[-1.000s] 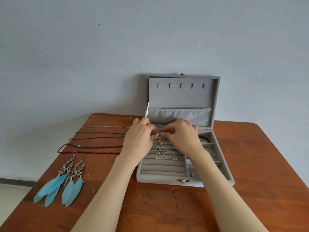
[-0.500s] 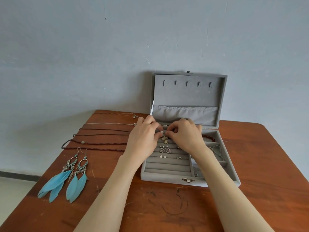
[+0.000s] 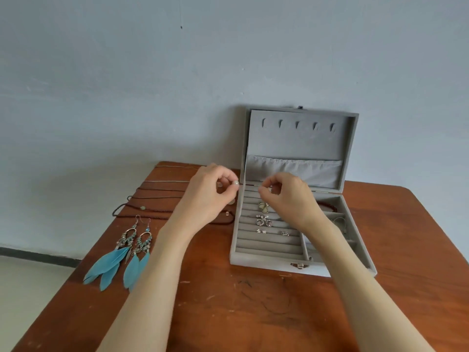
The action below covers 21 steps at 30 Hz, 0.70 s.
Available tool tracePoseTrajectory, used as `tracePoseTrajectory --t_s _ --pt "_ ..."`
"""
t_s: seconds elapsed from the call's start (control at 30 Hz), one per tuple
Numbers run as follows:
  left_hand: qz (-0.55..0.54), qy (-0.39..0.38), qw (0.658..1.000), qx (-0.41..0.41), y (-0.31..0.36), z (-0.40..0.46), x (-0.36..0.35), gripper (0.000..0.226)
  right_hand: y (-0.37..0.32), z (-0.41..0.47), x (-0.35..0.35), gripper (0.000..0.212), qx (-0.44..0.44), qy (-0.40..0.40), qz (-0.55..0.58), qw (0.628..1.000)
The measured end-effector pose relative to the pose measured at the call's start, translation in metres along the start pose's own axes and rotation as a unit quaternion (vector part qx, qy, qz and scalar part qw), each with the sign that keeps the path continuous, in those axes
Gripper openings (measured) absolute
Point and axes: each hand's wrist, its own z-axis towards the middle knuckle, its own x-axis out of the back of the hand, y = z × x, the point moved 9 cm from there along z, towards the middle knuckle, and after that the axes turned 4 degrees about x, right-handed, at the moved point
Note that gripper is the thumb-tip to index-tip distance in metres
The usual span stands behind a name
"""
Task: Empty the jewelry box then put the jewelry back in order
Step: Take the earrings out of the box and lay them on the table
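Rings [image 3: 264,221] (perhaps earrings too) sit in jewelry box [image 3: 269,264] slots.

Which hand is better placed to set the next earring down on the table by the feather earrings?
Probably the left hand. It already pinches a pearl earring and hangs over the table left of the jewelry box, nearest the feather earrings. The right hand is above the box's ring rows.
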Motion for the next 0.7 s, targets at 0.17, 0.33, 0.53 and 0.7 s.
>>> tracePoseTrajectory --t_s 0.17,0.33,0.53,0.7 --pt "0.063 -0.086 0.990 0.090 -0.054 -0.029 0.036 0.009 -0.069 -0.019 -0.045 0.003 0.090 -0.056 0.034 0.994" --pt "0.070 -0.118 0.978 0.160 -0.086 -0.047 0.044 0.012 -0.098 -0.030 -0.082 0.006 0.110 -0.054 0.025 0.992" --pt "0.095 -0.148 0.965 0.193 -0.101 -0.053 0.043 0.012 -0.099 -0.032 -0.112 0.009 0.077 -0.080 -0.006 0.994" --pt "0.090 -0.153 0.967 0.183 -0.097 -0.053 0.039 0.009 -0.090 -0.031 -0.123 0.009 0.048 -0.095 -0.006 0.994"
